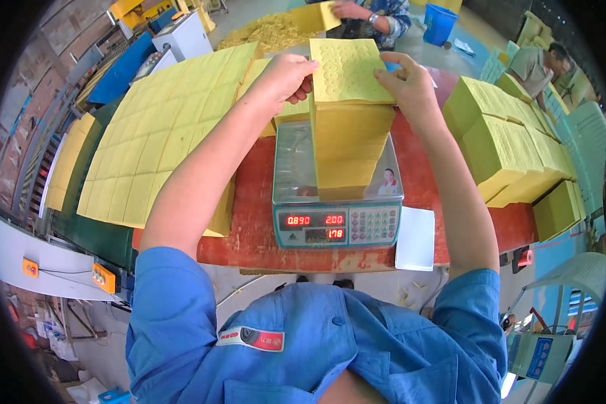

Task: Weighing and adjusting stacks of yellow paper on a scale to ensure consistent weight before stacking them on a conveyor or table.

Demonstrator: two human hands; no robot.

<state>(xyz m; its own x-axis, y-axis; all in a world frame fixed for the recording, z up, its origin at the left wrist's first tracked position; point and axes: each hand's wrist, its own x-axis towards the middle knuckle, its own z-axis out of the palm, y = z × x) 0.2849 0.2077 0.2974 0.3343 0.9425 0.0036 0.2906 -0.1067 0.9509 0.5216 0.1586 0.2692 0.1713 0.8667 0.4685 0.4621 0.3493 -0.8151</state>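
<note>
A tall stack of yellow paper sheets (350,145) stands on the flat pan of a digital weighing scale (293,178). Small rounded marks cover its top sheet (347,71), whose far edge looks slightly raised. My left hand (291,77) pinches the left edge of the top paper, its other fingers curled under. On the opposite side, my right hand (409,84) has its thumb and forefinger at the right edge and far corner. How many sheets the fingers hold cannot be made out. Red digits glow on the scale's front panel.
Blocks of yellow paper (158,135) cover the left side, and more paper stacks (508,145) stand right on the red table (249,202). A white card (415,239) lies beside the scale. Across the table, a person's hand (350,10) touches yellow paper; another person (535,67) bends at far right.
</note>
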